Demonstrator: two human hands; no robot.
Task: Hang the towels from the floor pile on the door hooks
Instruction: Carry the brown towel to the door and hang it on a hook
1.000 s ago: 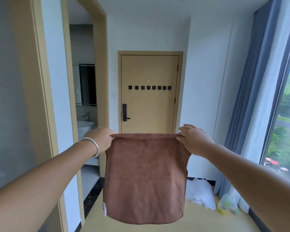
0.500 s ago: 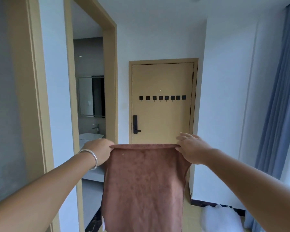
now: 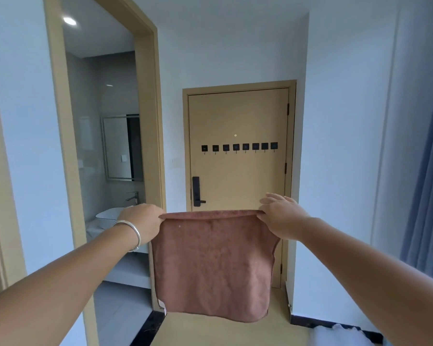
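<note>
Towel (image 3: pixel 211 265) top corners between pinching fingers (image 3: pixel 261 215).

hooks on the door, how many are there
8, in one level row of hooks across the door, below the peephole and above the towel; all bare, none look hidden.

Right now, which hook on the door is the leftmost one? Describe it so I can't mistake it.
Look at the tan door at the end of the hall, above the brown towel held up by both hands. A row of eight black square hooks crosses it just below the small peephole. The leftmost hook is the end one directly above the black door handle.
</note>
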